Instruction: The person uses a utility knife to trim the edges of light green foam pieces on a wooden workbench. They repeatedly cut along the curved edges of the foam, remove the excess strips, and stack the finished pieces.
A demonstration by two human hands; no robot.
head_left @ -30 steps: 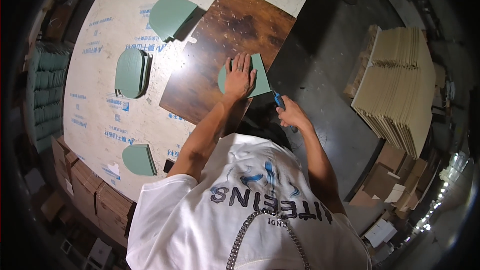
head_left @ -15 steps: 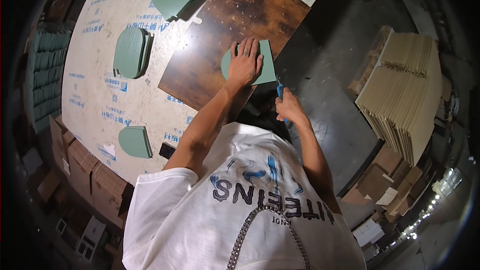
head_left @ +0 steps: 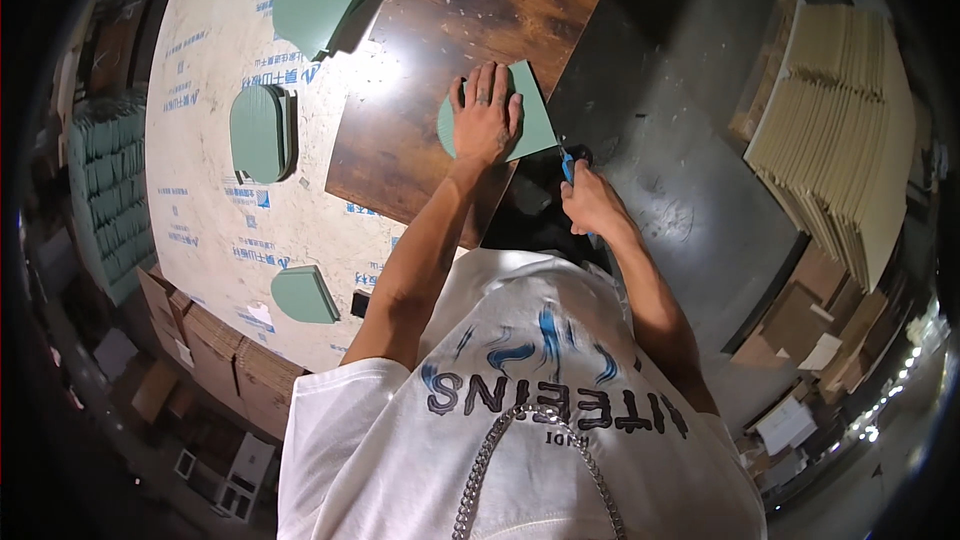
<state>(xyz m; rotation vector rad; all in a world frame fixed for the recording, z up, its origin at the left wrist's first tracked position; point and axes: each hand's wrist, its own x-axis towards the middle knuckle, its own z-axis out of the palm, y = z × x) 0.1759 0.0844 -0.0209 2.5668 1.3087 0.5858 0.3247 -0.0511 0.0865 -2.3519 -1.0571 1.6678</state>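
Broadly, bench: a pale, blue-printed surface (head_left: pixel 205 225) spreading under the brown board and out to its left.
Cream stack: many thin cream panels (head_left: pixel 830 120) leaning together, well apart from the brown board on its right, across the dark floor.
Brown board: a wood-grain sheet (head_left: pixel 400 125) on the bench, flecked with small pale bits; the landmark for every place given.
Green piles: all left of the brown board, one near its upper end (head_left: pixel 318 5), one farther out beside its middle (head_left: pixel 258 135), one off its near left corner (head_left: pixel 300 295).
Green panel: one piece (head_left: pixel 538 122) flat on the brown board's right part, rounded end inward, straight edge facing right, a corner jutting past the board's right edge.
Left hand: palm down (head_left: pixel 485 120) on the green panel over the brown board, fingers spread, the middle ones closer together.
Right hand: off the brown board's right edge (head_left: pixel 595 202), fingers curled round a handle.
Blue-handled tool: thin tip at the panel's jutting corner (head_left: pixel 567 166); whether it touches, I cannot tell.
Step at the corner: probably edge-working, with the panel braced.
Next move: seems to call for firm left pressure and a controlled stroke along the straight edge, clear of the left fingers.
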